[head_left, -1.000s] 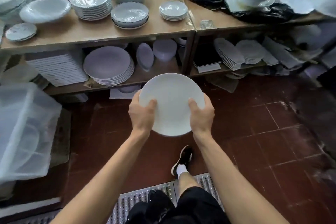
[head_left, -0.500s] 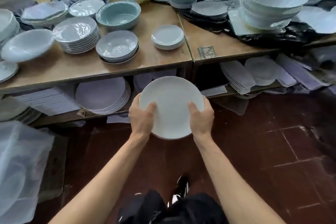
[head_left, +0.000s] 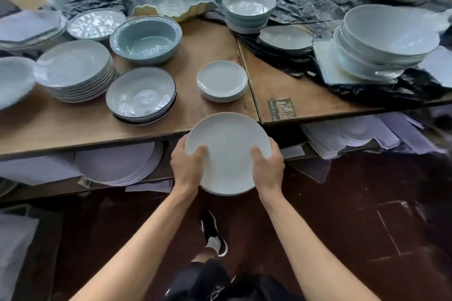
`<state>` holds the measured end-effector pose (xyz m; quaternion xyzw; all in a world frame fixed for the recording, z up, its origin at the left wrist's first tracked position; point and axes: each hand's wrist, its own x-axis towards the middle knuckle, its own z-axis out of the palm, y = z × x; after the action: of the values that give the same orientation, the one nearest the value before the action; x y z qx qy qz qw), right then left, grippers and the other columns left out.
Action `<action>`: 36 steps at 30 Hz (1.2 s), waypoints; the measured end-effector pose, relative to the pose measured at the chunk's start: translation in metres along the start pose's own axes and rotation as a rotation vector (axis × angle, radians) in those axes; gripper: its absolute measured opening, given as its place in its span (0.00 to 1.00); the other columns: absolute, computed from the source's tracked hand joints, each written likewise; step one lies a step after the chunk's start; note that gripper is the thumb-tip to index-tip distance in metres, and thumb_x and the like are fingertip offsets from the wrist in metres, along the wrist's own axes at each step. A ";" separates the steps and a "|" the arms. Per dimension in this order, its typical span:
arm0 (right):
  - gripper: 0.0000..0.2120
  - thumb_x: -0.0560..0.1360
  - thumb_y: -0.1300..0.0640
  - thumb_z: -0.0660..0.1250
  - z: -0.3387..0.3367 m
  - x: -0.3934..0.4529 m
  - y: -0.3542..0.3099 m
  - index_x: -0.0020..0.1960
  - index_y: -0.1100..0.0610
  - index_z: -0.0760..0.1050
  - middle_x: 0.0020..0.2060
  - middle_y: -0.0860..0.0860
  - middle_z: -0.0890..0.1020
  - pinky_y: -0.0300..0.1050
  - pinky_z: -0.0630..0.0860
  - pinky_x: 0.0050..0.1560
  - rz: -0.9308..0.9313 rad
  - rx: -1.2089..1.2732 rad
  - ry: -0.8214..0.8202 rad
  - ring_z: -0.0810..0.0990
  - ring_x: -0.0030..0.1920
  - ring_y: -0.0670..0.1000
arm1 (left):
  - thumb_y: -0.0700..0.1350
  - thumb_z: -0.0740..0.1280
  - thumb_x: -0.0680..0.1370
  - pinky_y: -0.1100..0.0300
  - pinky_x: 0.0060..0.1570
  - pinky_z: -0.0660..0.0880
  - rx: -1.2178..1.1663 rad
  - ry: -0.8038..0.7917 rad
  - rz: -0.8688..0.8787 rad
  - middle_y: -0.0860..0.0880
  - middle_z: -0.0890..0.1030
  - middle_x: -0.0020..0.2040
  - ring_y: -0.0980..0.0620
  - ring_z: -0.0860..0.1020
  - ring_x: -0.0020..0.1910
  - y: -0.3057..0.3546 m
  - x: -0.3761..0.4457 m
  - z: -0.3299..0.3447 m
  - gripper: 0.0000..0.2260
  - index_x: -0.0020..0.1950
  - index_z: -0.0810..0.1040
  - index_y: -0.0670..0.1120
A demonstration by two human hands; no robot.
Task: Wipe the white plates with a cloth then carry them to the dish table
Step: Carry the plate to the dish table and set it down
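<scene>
I hold a round white plate in both hands, level, just in front of the wooden dish table's front edge. My left hand grips its left rim with the thumb on top. My right hand grips the right rim the same way. A short stack of matching small white plates sits on the table straight beyond the held plate. No cloth is in view.
The table carries a stack of grey-white plates, a dark-rimmed bowl, a blue-green bowl and stacked large bowls on black plastic. A lower shelf holds more plates. Below is dark red tiled floor.
I have walked closer to the table with the plate in both hands. The table top now fills the upper view and the plate's far rim reaches its front edge.
</scene>
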<state>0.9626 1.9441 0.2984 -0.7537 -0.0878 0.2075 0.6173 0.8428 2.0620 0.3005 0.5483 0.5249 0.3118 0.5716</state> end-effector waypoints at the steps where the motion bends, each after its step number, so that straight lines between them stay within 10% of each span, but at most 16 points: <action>1: 0.13 0.75 0.52 0.67 0.007 0.014 -0.005 0.58 0.42 0.76 0.46 0.39 0.83 0.28 0.74 0.36 0.001 -0.009 0.007 0.81 0.46 0.36 | 0.45 0.69 0.70 0.57 0.44 0.79 -0.012 -0.006 -0.009 0.55 0.85 0.48 0.54 0.83 0.49 0.003 0.015 0.006 0.18 0.59 0.82 0.55; 15: 0.15 0.74 0.51 0.66 0.090 0.150 -0.041 0.61 0.43 0.77 0.50 0.41 0.83 0.32 0.78 0.38 0.053 -0.036 0.052 0.82 0.48 0.37 | 0.48 0.67 0.70 0.70 0.32 0.73 0.020 -0.057 -0.057 0.68 0.82 0.46 0.68 0.79 0.43 0.046 0.164 0.054 0.19 0.60 0.79 0.59; 26: 0.14 0.76 0.53 0.65 0.131 0.246 -0.037 0.59 0.40 0.74 0.43 0.35 0.82 0.27 0.74 0.33 0.118 -0.096 -0.012 0.79 0.44 0.30 | 0.48 0.66 0.68 0.56 0.40 0.78 0.060 -0.020 -0.151 0.63 0.83 0.47 0.54 0.82 0.48 0.043 0.254 0.102 0.18 0.54 0.80 0.67; 36: 0.19 0.77 0.52 0.65 0.146 0.325 -0.020 0.66 0.41 0.72 0.51 0.34 0.80 0.34 0.74 0.41 0.176 -0.154 -0.086 0.76 0.50 0.29 | 0.49 0.66 0.70 0.46 0.76 0.63 0.052 0.075 -0.243 0.56 0.64 0.80 0.55 0.61 0.79 0.035 0.301 0.150 0.34 0.78 0.67 0.55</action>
<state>1.1957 2.2057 0.2294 -0.7940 -0.0634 0.2859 0.5327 1.0682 2.3047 0.2329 0.4833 0.6163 0.2467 0.5707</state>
